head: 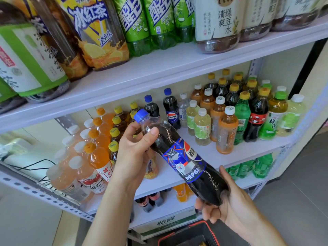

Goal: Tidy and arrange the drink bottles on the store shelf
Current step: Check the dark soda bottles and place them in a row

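A Pepsi bottle [184, 157] with a blue cap and dark cola is held tilted in front of the middle shelf [204, 157], cap up and to the left. My left hand [136, 148] grips its neck and shoulder, thumb across the front. My right hand [225, 201] cups and grips its base from below. Two more Pepsi bottles [171, 107] stand upright at the back of the shelf behind it. Orange and pink juice bottles [85, 157] fill the shelf's left part, tea and green soda bottles [239, 110] its right.
The upper shelf [159, 68] carries large tea and green soda bottles. A lower shelf holds cola, orange and green bottles [255, 166]. A cardboard box [168, 222] and a black basket with a red rim [191, 233] sit below. Bare shelf board shows in front of the Pepsi bottles.
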`<state>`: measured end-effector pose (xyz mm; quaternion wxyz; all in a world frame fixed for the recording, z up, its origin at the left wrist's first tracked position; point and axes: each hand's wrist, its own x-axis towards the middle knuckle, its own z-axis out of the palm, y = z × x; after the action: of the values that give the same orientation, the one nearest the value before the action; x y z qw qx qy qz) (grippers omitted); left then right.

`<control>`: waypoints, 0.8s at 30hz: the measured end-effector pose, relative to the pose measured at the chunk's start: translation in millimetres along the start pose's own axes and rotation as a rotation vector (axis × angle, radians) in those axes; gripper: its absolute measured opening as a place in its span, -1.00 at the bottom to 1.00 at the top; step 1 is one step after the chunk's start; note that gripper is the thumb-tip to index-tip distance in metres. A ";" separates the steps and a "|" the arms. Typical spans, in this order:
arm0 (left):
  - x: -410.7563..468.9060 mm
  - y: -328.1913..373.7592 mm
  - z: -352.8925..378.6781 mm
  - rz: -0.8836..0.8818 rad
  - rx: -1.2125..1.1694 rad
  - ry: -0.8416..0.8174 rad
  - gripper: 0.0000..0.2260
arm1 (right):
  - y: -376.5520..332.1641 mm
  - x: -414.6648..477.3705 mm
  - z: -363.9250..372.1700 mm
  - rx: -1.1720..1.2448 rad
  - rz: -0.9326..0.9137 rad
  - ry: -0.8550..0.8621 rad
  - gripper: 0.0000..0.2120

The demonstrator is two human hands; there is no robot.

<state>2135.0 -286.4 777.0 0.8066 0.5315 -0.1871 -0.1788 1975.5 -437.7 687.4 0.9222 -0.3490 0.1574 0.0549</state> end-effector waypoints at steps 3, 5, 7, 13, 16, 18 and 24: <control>-1.4 1.5 1.3 0.035 -0.006 -0.003 -0.52 | 3.2 3.1 0.7 0.026 -0.015 0.014 -0.39; -1.5 2.6 2.3 0.052 0.001 -0.009 -0.47 | 5.7 5.0 1.8 0.044 -0.042 0.050 -0.47; -0.8 3.6 2.7 0.064 0.014 -0.001 -0.39 | 7.5 5.6 2.5 0.045 -0.060 0.071 -0.51; 3.3 5.9 0.1 0.067 0.072 -0.038 -0.69 | 5.8 6.4 2.5 -0.183 -0.217 -0.057 -0.41; 6.8 5.9 -3.0 0.057 0.169 -0.047 -0.78 | 11.4 10.1 3.0 -0.254 -0.238 0.005 -0.43; 9.0 7.6 -5.8 0.086 0.297 -0.038 -0.72 | 14.7 11.6 4.2 -0.313 -0.277 0.067 -0.42; 11.5 20.7 -24.3 0.118 0.665 -0.132 -0.66 | 15.4 16.9 2.4 -0.663 -0.359 0.265 -0.36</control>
<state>2158.8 -265.1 788.5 0.5841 0.7411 -0.3172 -0.0950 1988.7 -424.7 673.8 0.7260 -0.6539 0.1854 -0.1047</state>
